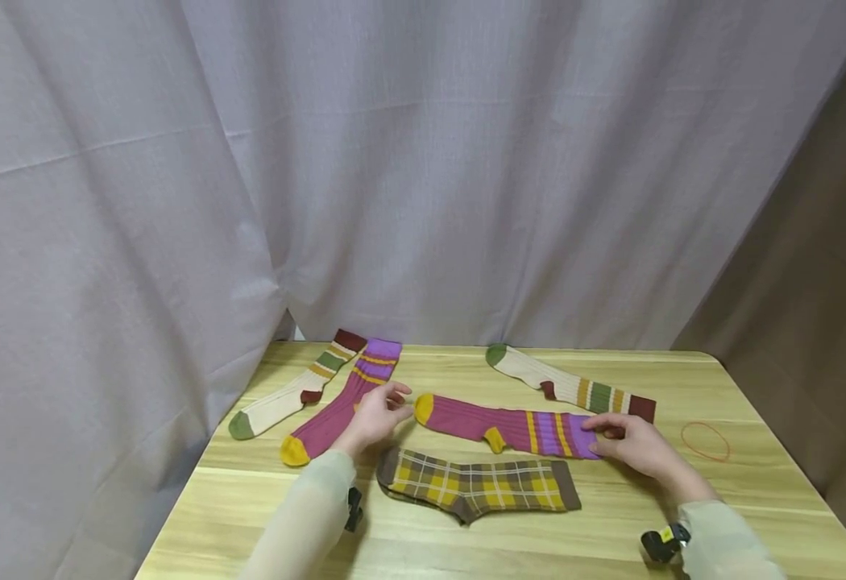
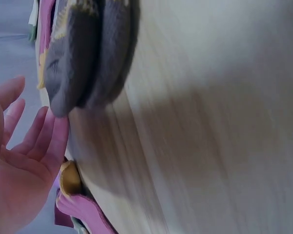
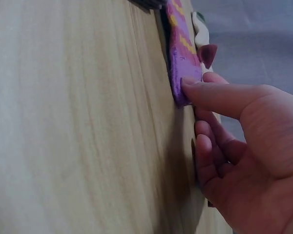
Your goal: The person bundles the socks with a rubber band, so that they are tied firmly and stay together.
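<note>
A magenta sock (image 1: 459,415) with a yellow toe and heel lies crosswise in the middle of the table. At its purple striped cuff, my right hand (image 1: 633,445) pinches the end between thumb (image 3: 190,82) and index finger. My left hand (image 1: 375,417) hovers with loosely extended fingers, holding nothing, just left of that sock's toe. Beneath it, partly hidden, lies the matching magenta sock (image 1: 329,427), slanted. Nearer to me is a pair of brown and yellow plaid socks (image 1: 495,487), one on top of the other; their brown toes show in the left wrist view.
A cream striped sock (image 1: 274,411) with a green toe lies at the far left, and its match (image 1: 528,369) lies at the back right, its cuff near my right hand. A thin red loop (image 1: 706,441) rests on the right. Grey curtain (image 1: 466,201) hangs behind the wooden table (image 1: 771,499).
</note>
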A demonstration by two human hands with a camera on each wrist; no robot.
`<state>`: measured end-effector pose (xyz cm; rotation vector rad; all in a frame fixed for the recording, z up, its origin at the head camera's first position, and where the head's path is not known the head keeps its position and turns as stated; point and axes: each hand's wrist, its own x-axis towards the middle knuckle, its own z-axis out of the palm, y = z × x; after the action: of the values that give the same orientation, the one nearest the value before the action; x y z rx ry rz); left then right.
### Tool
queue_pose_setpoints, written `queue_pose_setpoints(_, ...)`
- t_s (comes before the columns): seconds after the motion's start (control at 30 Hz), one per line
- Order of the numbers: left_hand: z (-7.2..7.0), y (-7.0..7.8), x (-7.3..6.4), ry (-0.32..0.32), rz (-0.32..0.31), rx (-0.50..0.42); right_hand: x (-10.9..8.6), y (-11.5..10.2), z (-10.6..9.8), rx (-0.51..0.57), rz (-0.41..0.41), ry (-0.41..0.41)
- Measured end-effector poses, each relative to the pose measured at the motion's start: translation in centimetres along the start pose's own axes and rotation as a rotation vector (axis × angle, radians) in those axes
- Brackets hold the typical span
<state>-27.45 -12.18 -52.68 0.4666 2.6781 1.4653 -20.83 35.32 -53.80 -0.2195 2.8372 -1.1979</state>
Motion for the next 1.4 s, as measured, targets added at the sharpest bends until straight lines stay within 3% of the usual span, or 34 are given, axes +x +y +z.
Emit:
queue_pose_setpoints(0.23,1.2,-0.4,0.5,0.015,0.002,0.018,0.3,0.0,0.1,-0.009,0.068,-0.034)
queue_pose_setpoints(0.43,1.8,0.0,0.7,0.030,-0.018,0.053,0.4,-0.3,-0.2,-0.004,0.075,-0.069)
queue_pose_setpoints(0.63,2.7,0.2,1.2,0.038,0.001,0.059,0.8,-0.6,-0.4,0.028,0.116,-0.096)
queue_pose_setpoints(0.77,3.1,0.0,1.0,0.088,-0.047,0.060,1.1,-0.7,-0.3,0.042,0.148,-0.110)
queue_pose_setpoints(0.87,3.3,-0.1,0.8,0.108,-0.085,0.057,1.2,-0.7,-0.2,0.067,0.155,-0.116)
queue_pose_setpoints(1.27,3.3,0.2,0.9,0.102,-0.113,0.039,1.1,-0.9,-0.3,0.003,0.179,-0.101)
queue_pose_setpoints(1.4,3.3,-0.2,1.0,0.103,-0.121,0.021,1.3,-0.8,-0.2,0.026,0.184,-0.101)
